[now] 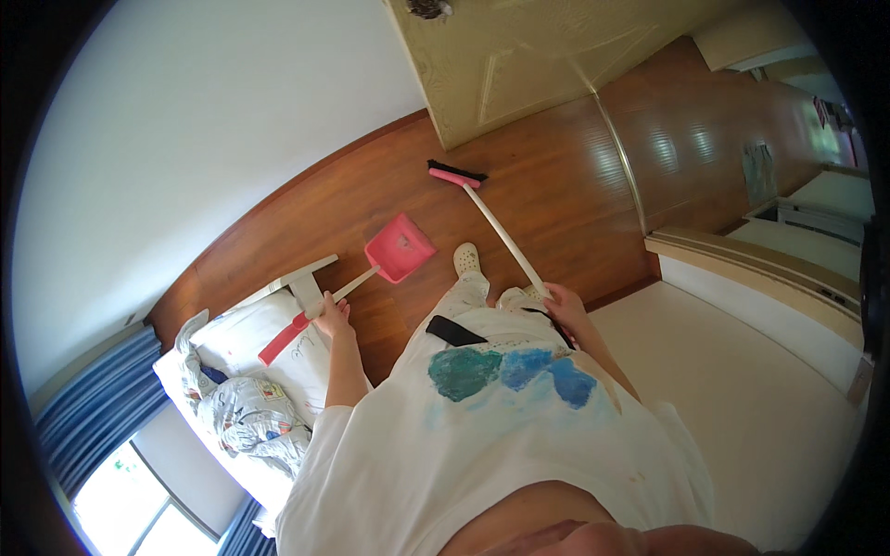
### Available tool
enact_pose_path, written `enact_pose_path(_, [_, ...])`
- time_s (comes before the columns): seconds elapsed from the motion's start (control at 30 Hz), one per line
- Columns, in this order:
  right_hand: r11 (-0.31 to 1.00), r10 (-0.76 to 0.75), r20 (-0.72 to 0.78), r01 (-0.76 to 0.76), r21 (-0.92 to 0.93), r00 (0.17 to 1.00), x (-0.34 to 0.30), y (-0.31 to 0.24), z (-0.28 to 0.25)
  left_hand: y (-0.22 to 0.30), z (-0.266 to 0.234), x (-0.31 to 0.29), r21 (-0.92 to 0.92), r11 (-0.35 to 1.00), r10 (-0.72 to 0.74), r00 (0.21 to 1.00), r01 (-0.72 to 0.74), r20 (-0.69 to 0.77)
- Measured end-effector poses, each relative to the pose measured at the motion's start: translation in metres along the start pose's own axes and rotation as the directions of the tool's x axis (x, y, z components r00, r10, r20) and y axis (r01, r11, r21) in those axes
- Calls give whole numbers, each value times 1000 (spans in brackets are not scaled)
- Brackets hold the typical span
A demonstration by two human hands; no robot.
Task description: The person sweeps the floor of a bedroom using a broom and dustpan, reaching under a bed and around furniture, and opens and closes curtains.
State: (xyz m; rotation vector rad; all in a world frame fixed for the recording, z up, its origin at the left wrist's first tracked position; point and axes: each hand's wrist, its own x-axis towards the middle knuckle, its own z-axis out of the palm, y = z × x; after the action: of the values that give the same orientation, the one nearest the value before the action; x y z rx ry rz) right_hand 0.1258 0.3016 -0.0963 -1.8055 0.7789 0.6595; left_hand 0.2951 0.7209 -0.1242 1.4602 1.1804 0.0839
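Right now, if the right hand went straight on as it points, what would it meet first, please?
Beyond the long, white-handled broom with a pink head that it grips, the right hand would probably meet the brown wooden floor first, though depth is unclear.

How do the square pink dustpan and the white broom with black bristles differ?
The dustpan has a broad, open pan; the broom has a narrow bristled head. The dustpan's handle ends in red, while the broom's visible shaft is white. Both are held and partly pink.
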Motion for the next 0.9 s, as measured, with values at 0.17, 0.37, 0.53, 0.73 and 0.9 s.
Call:
enact_pose_path(0.17, [997,-50,-23,51,61,998,-27,7,-16,-35,4,13,-41,855,-498,840,517,215])
enact_pose_path(0.37, [952,-86,-81,58,-300,993,-53,8,-25,19,121,-24,90,996,-88,584,26,807])
enact_pose_path(0.53, [928,-164,-28,145,-343,986,-42,43,-25,137,243,-96,-106,861,359,447,-497,819])
enact_pose_path(0.73, [914,-158,-129,95,-395,979,-65,15,-14,222,315,-156,-356,398,718,46,-845,694])
enact_pose_path(0.9, [992,-12,-142,-6,-125,990,-84,7,-3,223,347,-140,-407,586,679,150,-700,719])
